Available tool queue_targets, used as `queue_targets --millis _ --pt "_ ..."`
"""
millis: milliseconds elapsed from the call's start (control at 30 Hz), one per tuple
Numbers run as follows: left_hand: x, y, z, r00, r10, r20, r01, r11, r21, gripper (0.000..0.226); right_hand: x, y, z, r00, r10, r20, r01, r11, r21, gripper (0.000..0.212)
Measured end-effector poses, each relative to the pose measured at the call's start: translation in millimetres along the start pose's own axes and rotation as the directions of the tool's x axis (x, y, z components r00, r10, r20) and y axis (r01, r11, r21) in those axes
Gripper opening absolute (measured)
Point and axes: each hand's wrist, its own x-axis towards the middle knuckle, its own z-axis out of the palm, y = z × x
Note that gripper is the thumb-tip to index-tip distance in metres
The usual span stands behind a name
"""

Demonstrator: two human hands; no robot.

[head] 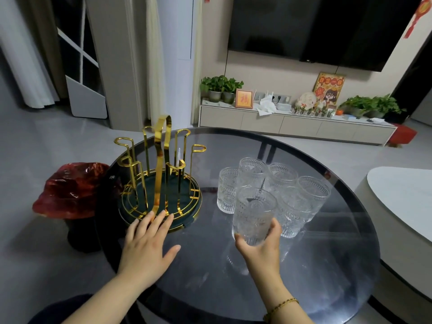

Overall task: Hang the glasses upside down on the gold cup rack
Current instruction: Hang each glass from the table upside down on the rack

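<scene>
Held glass [253, 215]: clear, embossed tumbler, upright, mouth up. It sat in my right hand [261, 250], gripped low down at the base. Thumb wrapped the left side of the base, the fingers [275, 228] curled round the right side, palm below and behind. The upper body and rim stood clear above the hand. I could not tell whether the base was off the table or touching it.

Remaining glasses [278, 183]: five of the same pattern, all upright, clustered on the table directly behind and to the right of the held one. The nearest pair stood just beside it, partly seen through its wall; contact between them could not be judged.

Gold cup rack [161, 174]: to the left of the glasses, near but apart from them. Tall central loop handle, six hooked gold prongs standing up around it, on a round dark green tray with gold wire rings. No glass hung on any prong.

My left hand [146, 246] lay flat, palm down, fingers spread and extended, holding nothing. Its fingertips [149, 216] rested at the near rim of the rack's tray; the thumb pointed right over the table top.

Table [315, 265]: round, smoked glass top with a dark edge. A gold chain bracelet [280, 307] was on my right wrist. A crinkled red cover [70, 190] sat over something dark, left of the table beside the rack.
</scene>
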Motion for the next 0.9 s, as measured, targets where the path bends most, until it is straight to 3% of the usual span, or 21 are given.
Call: queue_targets --millis 167,300,400,533,700,900 --pt "-4 -8 -1 0.999 -0.031 -0.031 0.027 0.992 -0.122 0.061 -13 -31 -18 0.993 -0.1 0.062 0.093 0.99 0.106 0.064" --pt "-5 -25 -7 0.985 -0.153 -0.085 0.13 0.966 -0.223 0.059 -7 -75 -48 0.946 -0.22 0.237 0.235 0.971 -0.038 0.065" --pt "-1 -32 -13 0.978 -0.201 -0.052 0.181 0.947 -0.264 0.058 2 -111 -62 0.876 -0.257 0.408 0.347 0.923 -0.164 0.069" --pt "2 -33 -11 0.974 -0.223 0.029 0.223 0.944 -0.241 0.063 15 -167 -59 0.749 -0.219 0.626 0.438 0.872 -0.219 0.058" --pt "-1 -35 -12 0.976 -0.209 0.052 0.216 0.941 -0.262 0.062 28 -221 -26 0.591 -0.202 0.781 0.67 0.663 -0.335 0.057" --pt "0 -43 -8 0.986 -0.159 0.049 0.166 0.943 -0.288 0.061 41 -254 35 0.511 -0.121 0.851 0.8 0.427 -0.421 0.07"
